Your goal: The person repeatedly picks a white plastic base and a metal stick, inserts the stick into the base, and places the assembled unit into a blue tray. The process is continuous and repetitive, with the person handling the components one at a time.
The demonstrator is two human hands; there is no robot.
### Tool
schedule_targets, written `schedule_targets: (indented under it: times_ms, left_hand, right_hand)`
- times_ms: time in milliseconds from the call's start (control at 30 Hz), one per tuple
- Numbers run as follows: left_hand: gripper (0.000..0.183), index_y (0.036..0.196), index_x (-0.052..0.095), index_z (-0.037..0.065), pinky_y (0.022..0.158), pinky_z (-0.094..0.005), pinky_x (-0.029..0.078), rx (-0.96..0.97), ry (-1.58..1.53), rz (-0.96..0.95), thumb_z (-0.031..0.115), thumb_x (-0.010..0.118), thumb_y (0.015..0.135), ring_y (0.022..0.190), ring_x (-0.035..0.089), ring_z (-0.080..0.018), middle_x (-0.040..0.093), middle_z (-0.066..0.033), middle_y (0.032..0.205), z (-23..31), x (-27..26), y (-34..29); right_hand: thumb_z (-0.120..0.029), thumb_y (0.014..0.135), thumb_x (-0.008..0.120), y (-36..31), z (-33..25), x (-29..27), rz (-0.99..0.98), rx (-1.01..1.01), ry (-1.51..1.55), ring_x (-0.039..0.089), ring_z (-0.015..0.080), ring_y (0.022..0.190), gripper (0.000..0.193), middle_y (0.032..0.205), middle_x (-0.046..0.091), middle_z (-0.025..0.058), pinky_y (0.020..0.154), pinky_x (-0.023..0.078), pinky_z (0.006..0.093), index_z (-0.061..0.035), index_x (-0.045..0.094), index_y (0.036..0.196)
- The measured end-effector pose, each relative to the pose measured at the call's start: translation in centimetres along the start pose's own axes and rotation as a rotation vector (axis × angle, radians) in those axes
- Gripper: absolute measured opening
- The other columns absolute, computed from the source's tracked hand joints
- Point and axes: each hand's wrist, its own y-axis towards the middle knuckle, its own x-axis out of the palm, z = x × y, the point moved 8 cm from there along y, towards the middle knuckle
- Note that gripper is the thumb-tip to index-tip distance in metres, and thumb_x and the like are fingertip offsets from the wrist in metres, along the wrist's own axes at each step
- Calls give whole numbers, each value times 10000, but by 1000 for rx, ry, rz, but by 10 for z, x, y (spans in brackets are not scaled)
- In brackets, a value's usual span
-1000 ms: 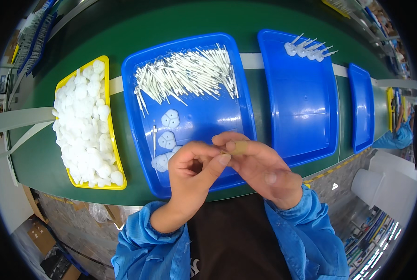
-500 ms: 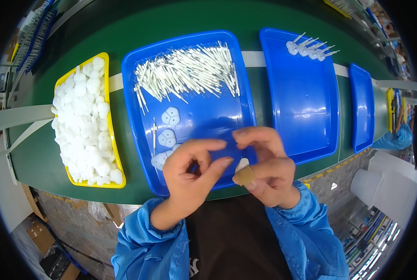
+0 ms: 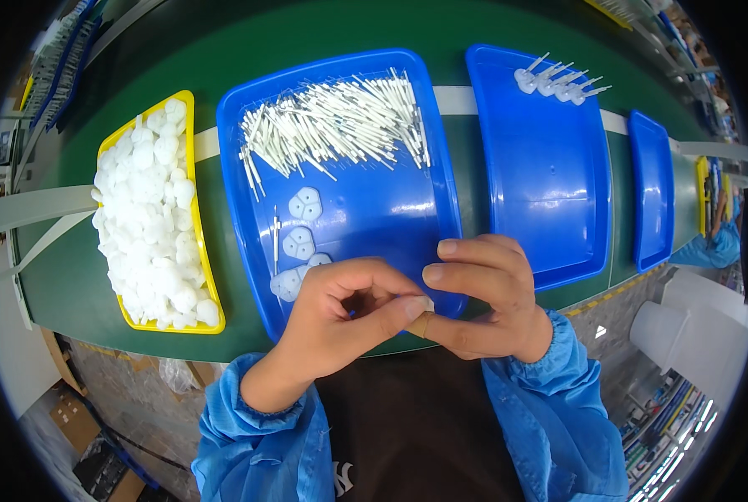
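Observation:
Over the near edge of the large blue tray (image 3: pixel 353 209), my two hands meet fingertip to fingertip. My left hand (image 3: pixel 340 314) pinches a small white piece (image 3: pixel 426 303) between thumb and index finger; most of it is hidden. From the right, my right hand (image 3: pixel 491 297) closes its lower fingers on the same piece, its upper fingers curled loosely above. A thin tan edge (image 3: pixel 421 325) shows at its fingertips. In the tray lie a heap of thin white sticks (image 3: pixel 336 125), one lone stick (image 3: pixel 276 238) and several pale, three-lobed discs (image 3: pixel 305 203).
To the left, a yellow tray (image 3: pixel 210 284) holds a heap of white rounded pieces (image 3: pixel 148 226). A second blue tray (image 3: pixel 550 184) on the right carries several white discs with upright sticks (image 3: pixel 558 82). Farther right are a narrow blue tray (image 3: pixel 652 188) and a person's blue sleeve (image 3: pixel 713 249).
My hands have come together. My left thumb and index finger have closed on the white piece, which was in my right hand's fingers alone. The tan piece is now mostly hidden.

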Motion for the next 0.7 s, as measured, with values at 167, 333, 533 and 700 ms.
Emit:
schedule_targets:
  times_ms: [167,333,533,700]
  left_hand:
    - [53,1059,829,2,631,-238,410,35,38,39,-3,793,1020,713,573,-31,744,-17,893,9,1,2]
    - [59,1041,849,13,579,-235,350,52,26,71,-15,813,1004,668,526,0,724,7,861,6,-3,2]
    - [92,1057,862,18,572,-247,336,55,90,51,-23,828,982,644,488,-10,679,12,818,11,-3,1]
    - [123,1041,876,5,644,-264,375,18,146,54,-20,819,935,727,536,-72,658,-10,798,18,-3,-1]
  right_hand:
    - [-205,747,968,-2,1,0,-1,30,17,753,260,1166,287,1263,798,38,818,565,345,-270,856,1002]
    - [-208,745,966,-1,-2,-1,-4,14,8,757,257,1152,273,1256,798,25,821,562,343,-267,854,987]
    - [-218,746,958,-3,1,2,-40,22,12,763,270,1142,265,1254,798,31,818,556,348,-277,867,988]
    - [-226,746,956,-4,7,2,-35,91,39,770,283,1130,261,1253,796,34,806,549,344,-287,883,989]
